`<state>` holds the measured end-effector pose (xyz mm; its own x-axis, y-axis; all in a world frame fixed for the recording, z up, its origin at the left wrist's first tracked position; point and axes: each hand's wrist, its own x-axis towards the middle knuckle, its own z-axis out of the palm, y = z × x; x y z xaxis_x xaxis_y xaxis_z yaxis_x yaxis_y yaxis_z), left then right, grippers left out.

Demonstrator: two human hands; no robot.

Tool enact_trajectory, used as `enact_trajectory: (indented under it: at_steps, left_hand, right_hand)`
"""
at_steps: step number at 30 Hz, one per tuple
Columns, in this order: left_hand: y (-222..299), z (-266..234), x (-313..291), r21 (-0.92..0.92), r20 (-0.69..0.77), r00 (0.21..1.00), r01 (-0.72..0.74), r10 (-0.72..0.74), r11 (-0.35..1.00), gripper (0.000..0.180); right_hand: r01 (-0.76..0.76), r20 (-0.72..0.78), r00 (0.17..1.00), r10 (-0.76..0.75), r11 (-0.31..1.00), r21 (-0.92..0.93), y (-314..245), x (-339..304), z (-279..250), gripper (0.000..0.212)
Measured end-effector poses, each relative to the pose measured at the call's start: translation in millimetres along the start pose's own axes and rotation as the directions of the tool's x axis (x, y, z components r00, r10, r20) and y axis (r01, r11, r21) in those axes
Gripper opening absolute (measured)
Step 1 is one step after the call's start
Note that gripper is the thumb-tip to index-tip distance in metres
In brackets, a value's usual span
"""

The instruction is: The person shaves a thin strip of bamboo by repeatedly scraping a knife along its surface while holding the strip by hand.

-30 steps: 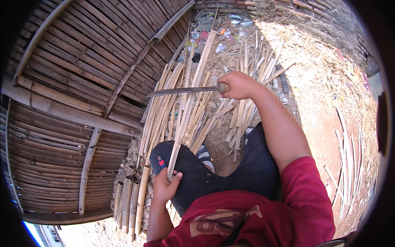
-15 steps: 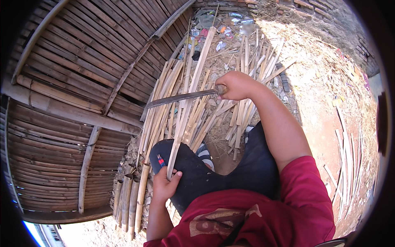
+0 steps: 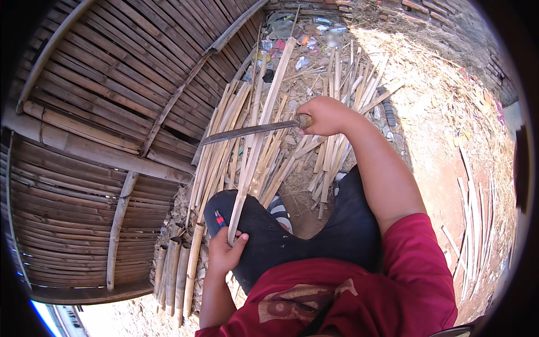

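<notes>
My left hand (image 3: 225, 253) is closed around the lower end of a long, pale split-bamboo strip (image 3: 275, 90), resting by my left thigh. From there the strip slants up and away, slightly to the right. My right hand (image 3: 330, 117) grips the short wooden handle of a machete (image 3: 230, 136). Its long dark blade points left and lies crosswise over the middle of the strip; whether the edge touches the bamboo I cannot tell. A small red and dark item (image 3: 219, 218) shows on my dark trouser leg, just above the left hand.
Many split bamboo strips (image 3: 224, 129) lie on the ground ahead, with another pile (image 3: 337, 84) farther right. A slatted bamboo wall (image 3: 112, 84) rises at the left, above upright bamboo tubes (image 3: 183, 275). Litter (image 3: 303, 60) lies at the back; thin strips (image 3: 474, 224) are at the far right.
My right hand and the machete have shifted very slightly to the right. The left hand and the bamboo strip look almost the same.
</notes>
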<state>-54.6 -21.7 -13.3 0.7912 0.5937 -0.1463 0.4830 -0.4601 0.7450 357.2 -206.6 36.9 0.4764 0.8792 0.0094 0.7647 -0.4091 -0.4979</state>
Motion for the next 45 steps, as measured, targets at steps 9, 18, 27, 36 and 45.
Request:
enact_trajectory:
  at_steps: [9, 18, 27, 36, 45]
  left_hand:
    - [1, -2, 3, 0.024, 0.008, 1.0, -0.012, 0.012, 1.0, 0.026]
    - [0, 0, 1, 0.013, -0.012, 1.0, -0.004, 0.004, 1.0, 0.027]
    - [0, -1, 3, -0.002, 0.015, 1.0, -0.005, 0.005, 1.0, 0.024]
    - [0, 0, 2, -0.007, 0.001, 1.0, -0.007, 0.007, 1.0, 0.025]
    - [4, 0, 2, 0.023, 0.0, 1.0, -0.005, 0.005, 1.0, 0.024]
  right_hand:
    - [-0.084, -0.115, 0.99, 0.086, 0.996, 0.026, 19, -1, 3, 0.044]
    - [-0.031, 0.059, 0.998, 0.034, 0.998, -0.053, -2, 2, 0, 0.042]
    - [-0.041, -0.047, 0.998, 0.041, 0.999, 0.005, 12, 2, 8, 0.046]
    - [-0.026, 0.062, 0.998, 0.026, 1.0, -0.004, 3, 6, 9, 0.045]
    - [-0.035, 0.035, 0.999, 0.035, 0.999, 0.002, 6, 7, 14, 0.045]
